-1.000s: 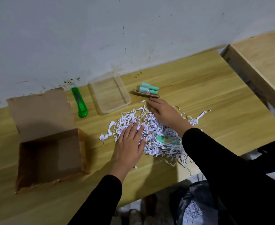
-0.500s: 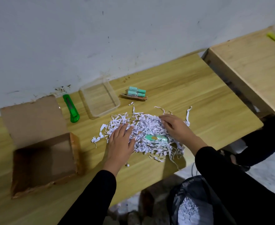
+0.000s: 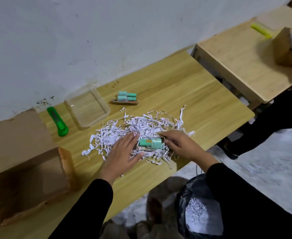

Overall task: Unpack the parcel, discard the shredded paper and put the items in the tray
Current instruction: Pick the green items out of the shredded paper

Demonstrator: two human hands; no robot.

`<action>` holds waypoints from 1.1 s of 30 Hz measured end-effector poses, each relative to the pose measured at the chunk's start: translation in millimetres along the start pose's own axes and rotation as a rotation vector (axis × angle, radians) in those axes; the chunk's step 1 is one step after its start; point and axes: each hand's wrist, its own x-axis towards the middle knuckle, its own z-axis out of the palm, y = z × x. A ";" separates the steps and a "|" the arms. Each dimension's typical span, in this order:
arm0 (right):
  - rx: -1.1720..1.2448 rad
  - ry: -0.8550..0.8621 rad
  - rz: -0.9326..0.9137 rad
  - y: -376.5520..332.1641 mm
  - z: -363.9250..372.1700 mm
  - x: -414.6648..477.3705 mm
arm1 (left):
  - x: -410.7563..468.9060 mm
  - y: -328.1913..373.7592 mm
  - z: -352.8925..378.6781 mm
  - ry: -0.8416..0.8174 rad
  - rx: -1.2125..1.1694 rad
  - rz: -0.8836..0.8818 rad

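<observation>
A heap of white shredded paper (image 3: 138, 125) lies on the wooden table (image 3: 184, 94). Half buried in it sits a pack of teal cylinders on a card (image 3: 150, 143). My left hand (image 3: 122, 152) rests flat on the shreds just left of the pack, fingers apart. My right hand (image 3: 178, 144) lies on the shreds at the pack's right end, fingers touching it. A second teal pack (image 3: 126, 97) lies on the table beyond the heap. The clear plastic tray (image 3: 87, 108) stands empty at the back. The open cardboard parcel box (image 3: 31, 183) sits at the left.
A green box cutter (image 3: 57, 121) lies between the tray and the box flap. A black bin bag (image 3: 198, 209) with shreds in it stands below the table's front edge. A second table (image 3: 241, 56) with a cardboard box and a yellow cutter is at the right.
My right hand has drawn back from the far teal pack to the near side of the heap. The shreds are parted and the buried teal pack now shows between my hands.
</observation>
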 end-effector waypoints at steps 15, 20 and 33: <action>-0.067 0.081 -0.204 -38.7 17.5 15.4 | -4.0 -1.6 9.3 -0.034 0.166 -0.031; -0.049 0.116 -0.106 -30.2 6.7 10.8 | -4.6 -3.7 8.7 -0.035 0.214 -0.033; 0.006 0.196 -0.059 -39.0 -5.8 15.2 | -3.3 -2.5 9.1 -0.031 0.199 -0.054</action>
